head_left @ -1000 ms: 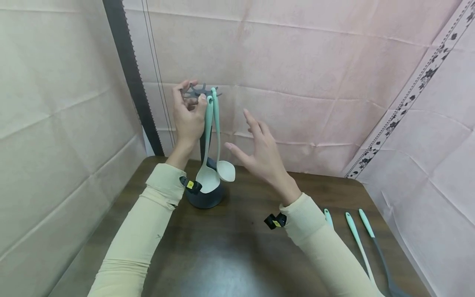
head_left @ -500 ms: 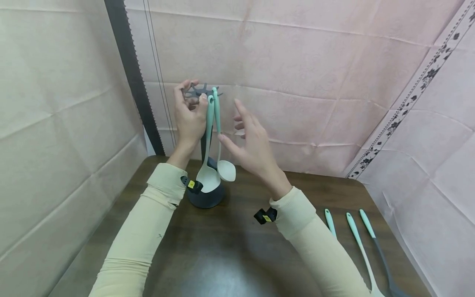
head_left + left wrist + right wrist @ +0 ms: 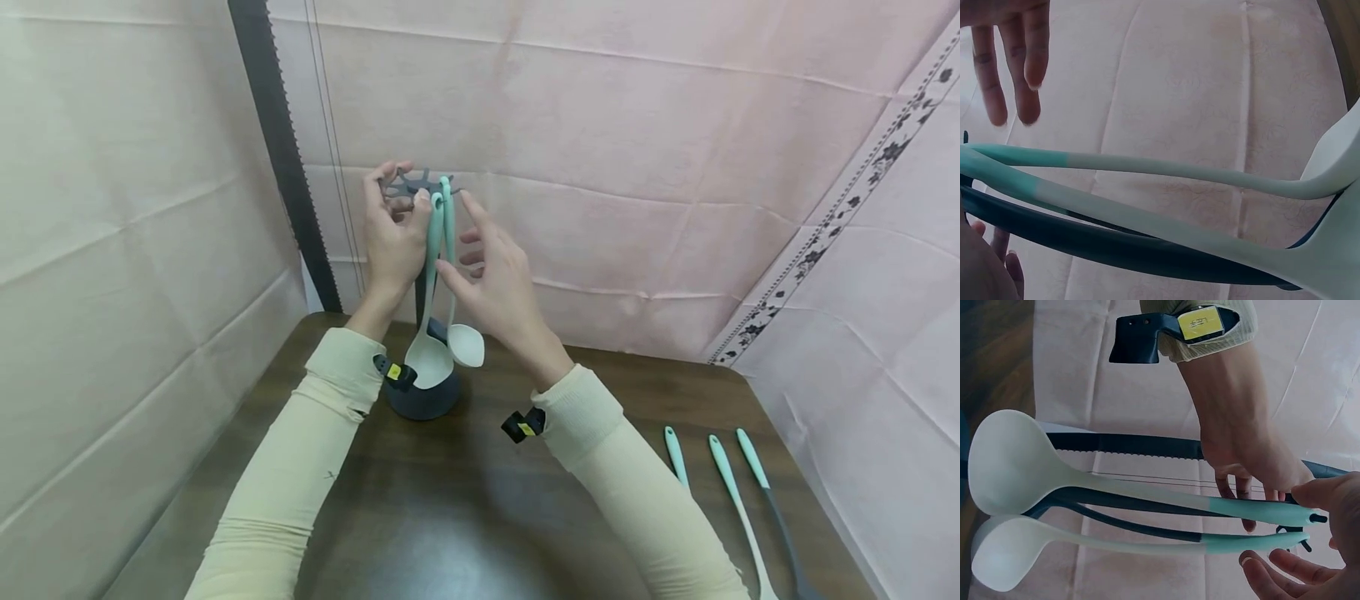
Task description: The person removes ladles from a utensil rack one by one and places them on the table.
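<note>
A dark utensil stand [image 3: 424, 402] holds a large white ladle [image 3: 430, 363] and a smaller white ladle [image 3: 467, 346], both hanging by mint handles. My left hand [image 3: 395, 246] grips the hooked top of the stand, thumb in front. Beside the handles is my right hand [image 3: 498, 287], its fingers loosely bent and its thumb overlapping the handles in the head view; contact cannot be told. The right wrist view shows a dark-shafted utensil [image 3: 1147, 526] with a mint handle behind the ladles. Along the ladles, the stand's dark post [image 3: 1116, 244] shows in the left wrist view.
On the right of the brown wooden table [image 3: 420, 500] lie several mint-handled utensils, among them a white-shafted one [image 3: 738, 500] and a dark-shafted one [image 3: 780, 517]. Their lower ends are partly hidden or cut off. Pale cloth [image 3: 600, 125] hangs behind the table and at both sides.
My right hand has moved left and slightly up to the hanging ladle handles. The left hand keeps its grip on the stand's top; the ladles hang as before.
</note>
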A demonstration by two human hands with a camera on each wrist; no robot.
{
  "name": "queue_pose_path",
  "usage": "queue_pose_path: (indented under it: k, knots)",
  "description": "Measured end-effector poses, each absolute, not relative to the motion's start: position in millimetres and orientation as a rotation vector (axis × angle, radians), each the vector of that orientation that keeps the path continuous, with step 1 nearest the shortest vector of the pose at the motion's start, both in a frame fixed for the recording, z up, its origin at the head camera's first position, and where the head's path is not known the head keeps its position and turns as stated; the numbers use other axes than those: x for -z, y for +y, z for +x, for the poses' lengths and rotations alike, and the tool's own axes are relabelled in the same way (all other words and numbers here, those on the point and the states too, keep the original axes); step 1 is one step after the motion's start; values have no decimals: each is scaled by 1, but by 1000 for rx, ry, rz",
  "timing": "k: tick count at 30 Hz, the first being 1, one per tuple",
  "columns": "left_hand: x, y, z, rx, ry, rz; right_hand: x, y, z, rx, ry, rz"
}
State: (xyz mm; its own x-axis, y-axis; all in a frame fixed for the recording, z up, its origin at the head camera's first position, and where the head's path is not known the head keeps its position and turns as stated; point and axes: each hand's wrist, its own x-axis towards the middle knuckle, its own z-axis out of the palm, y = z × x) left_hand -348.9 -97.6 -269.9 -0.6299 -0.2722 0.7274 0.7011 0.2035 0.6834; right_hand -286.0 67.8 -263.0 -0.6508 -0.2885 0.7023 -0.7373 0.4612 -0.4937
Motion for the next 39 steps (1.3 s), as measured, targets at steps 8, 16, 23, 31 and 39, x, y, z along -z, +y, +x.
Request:
queue_pose_path:
  k: [8,16,23,31,39]
  knots:
    - [270,-101,-349,1533,-1706,-434,263,56,-291,-1172,-2157,902]
    - [268,-99,-347,1540,-1723,-387,263,44,-296,-1135,-2158,885]
    - [253,-92,-321,1553,-1751,-375,260,39,-301,-1059,-2166,840]
    - [253,-92,-319,1584,-1724,-392,263,32,-303,-1078,-2126,793]
    - [269,-97,-351,1549,-1673,-417,262,33,-306,-1078,-2145,780]
